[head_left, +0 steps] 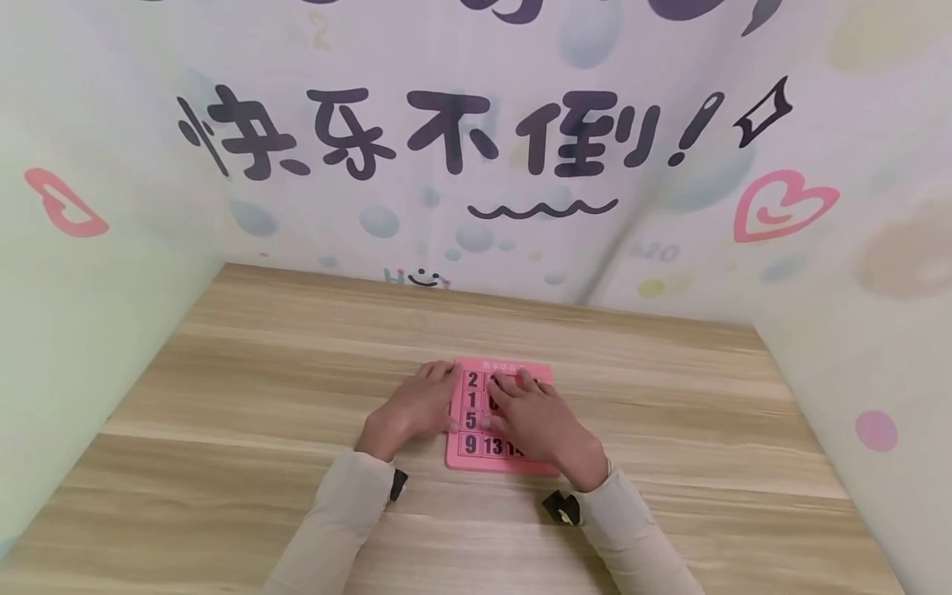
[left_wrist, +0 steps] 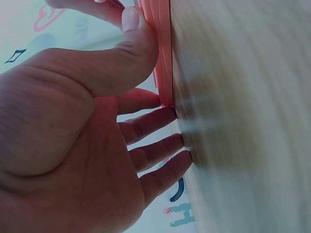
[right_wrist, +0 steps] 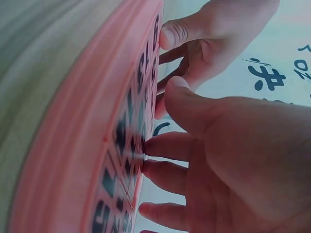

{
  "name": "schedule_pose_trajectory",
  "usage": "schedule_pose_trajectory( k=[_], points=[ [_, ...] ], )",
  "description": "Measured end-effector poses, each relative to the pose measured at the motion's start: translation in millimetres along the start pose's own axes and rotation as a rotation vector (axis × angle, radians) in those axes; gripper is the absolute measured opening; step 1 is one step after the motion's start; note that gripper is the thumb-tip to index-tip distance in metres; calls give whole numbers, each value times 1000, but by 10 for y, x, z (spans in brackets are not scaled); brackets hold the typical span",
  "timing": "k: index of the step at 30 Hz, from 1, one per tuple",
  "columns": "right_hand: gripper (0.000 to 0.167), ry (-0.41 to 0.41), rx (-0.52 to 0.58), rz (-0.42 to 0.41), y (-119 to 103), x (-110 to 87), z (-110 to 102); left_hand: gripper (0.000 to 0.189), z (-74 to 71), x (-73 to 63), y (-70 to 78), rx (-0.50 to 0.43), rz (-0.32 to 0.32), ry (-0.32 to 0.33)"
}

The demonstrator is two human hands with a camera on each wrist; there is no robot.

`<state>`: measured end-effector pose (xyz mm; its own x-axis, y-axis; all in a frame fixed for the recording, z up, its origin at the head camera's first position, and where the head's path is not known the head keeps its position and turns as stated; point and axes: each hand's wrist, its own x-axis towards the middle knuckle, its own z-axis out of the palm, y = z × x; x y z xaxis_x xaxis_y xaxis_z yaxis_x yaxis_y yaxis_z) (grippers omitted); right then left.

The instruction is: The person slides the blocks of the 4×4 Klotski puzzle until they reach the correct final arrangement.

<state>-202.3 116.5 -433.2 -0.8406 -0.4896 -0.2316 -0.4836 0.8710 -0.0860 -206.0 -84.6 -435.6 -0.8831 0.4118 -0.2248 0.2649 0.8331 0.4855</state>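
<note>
A pink sliding number puzzle [head_left: 502,464] lies flat on the wooden table, with black numerals on its square tiles. Along its left side rests my left hand [head_left: 420,403]. Its thumb touches the puzzle's edge, and the loosely extended fingers reach the far left corner and the tabletop, as the left wrist view shows. My right hand [head_left: 541,420] is over the middle and right of the puzzle. In the right wrist view its fingertips [right_wrist: 163,170] touch the tiles, and its thumb stands off them. The right hand hides many tiles; 2, 1, 5, 9 and 13 show.
The wooden table [head_left: 245,463] extends around the puzzle on all sides. A white printed cloth [head_left: 416,240] with dark lettering and pink hearts rises behind the table's far edge and along both sides. Dark straps [head_left: 563,506] show at both wrists, by the pale sleeves.
</note>
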Motion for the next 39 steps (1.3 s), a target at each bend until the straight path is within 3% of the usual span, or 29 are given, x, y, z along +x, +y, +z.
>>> schedule_pose_trajectory(
  k=[6,28,39],
  points=[
    [63,-21,16,17,11,-17,-15,85,3,-6,-6,-2,9,5],
    [50,32,-34,-18,129,-47,-97,86,0,-12,3,-23,-5,0],
    [52,4,20,56,190,-102,-171,87,10,-5,-5,-10,-1,10]
  ],
)
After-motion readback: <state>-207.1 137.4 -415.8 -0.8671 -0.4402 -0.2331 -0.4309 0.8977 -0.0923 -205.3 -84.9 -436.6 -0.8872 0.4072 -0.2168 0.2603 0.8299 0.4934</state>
